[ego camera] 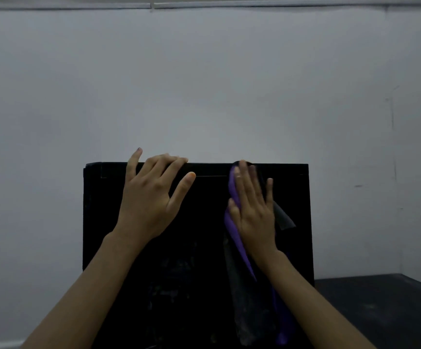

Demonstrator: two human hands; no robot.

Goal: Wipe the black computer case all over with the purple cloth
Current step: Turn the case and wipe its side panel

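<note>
Grey wall (pixel 204 84); case (pixel 194 248) upright, left hand (pixel 151 195) gripping top, flat right hand (pixel 253 210) pressing vertical cloth (pixel 230 222)

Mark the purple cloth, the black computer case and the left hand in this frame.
purple cloth (pixel 232 230), head view, on the purple fold along the cloth's left edge.
black computer case (pixel 199 222), head view, on the bare middle of its near face.
left hand (pixel 149 197), head view, on the back of the hand.
</note>
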